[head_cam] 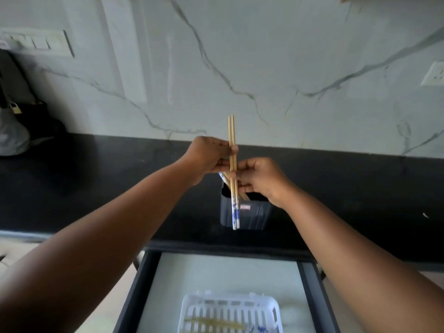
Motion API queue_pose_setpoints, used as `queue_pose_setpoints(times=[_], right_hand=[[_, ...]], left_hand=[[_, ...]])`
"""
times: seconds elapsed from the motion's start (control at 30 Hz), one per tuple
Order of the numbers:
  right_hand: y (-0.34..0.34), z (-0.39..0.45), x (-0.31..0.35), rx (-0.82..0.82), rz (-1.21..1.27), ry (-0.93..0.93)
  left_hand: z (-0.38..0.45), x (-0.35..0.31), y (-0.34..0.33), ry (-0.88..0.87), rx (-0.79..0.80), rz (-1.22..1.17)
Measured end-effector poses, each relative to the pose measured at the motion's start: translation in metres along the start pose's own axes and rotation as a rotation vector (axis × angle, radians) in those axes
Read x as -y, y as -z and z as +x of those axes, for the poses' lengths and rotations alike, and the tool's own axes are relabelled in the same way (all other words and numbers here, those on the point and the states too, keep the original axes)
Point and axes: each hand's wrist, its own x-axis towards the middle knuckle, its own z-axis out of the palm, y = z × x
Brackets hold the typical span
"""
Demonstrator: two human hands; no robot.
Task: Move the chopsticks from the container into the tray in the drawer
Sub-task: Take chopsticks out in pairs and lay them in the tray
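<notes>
A pair of wooden chopsticks (232, 131) with blue-and-white ends stands upright, lifted above the dark container (252, 215) on the black counter. My left hand (209, 157) pinches the pair near its upper half, and my right hand (259, 179) grips it just below. More chopsticks (224, 177) lean inside the container, partly hidden behind my fingers. Below, in the open drawer (149, 284), a white slotted tray (230, 306) holds chopsticks (216, 323) lying flat.
A marble-look wall rises behind the black counter (96, 188). A dark bag with a padlock (15, 108) sits at the far left. A switch panel (40, 43) is on the wall at the left and a socket (433, 74) at the right.
</notes>
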Motion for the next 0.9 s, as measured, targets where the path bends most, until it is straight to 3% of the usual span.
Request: queue_pose_setpoints(times=[0.13,0.2,0.27,0.33,0.4,0.47,0.53,0.63,0.9], right_hand=[[-0.005,-0.011,-0.036,0.043,-0.004,-0.086],[-0.013,-0.02,-0.064,0.09,-0.11,-0.131],[-0.022,-0.033,-0.097,0.171,-0.217,-0.189],[-0.032,-0.047,-0.13,0.293,-0.359,-0.241],[-0.041,-0.06,-0.162,0.418,-0.553,-0.256],[-0.05,-0.071,-0.188,0.511,-0.682,-0.26],[-0.056,-0.078,-0.211,0.577,-0.74,-0.296],[-0.061,-0.085,-0.233,0.601,-0.856,-0.328],[-0.092,-0.089,-0.263,0.737,-1.255,-0.357]], left_hand=[[0.007,0.046,0.009,-0.048,0.082,0.201],[0.01,0.074,0.021,-0.088,0.014,0.257],[0.013,0.105,0.036,-0.049,-0.104,0.182],[0.016,0.138,0.052,0.006,-0.204,0.268],[0.017,0.176,0.067,0.067,-0.173,0.641],[0.014,0.213,0.074,0.139,-0.045,1.119],[0.012,0.237,0.075,0.129,0.001,1.35],[0.014,0.246,0.076,0.031,-0.051,1.377],[0.013,0.247,0.08,0.017,-0.058,1.368]])
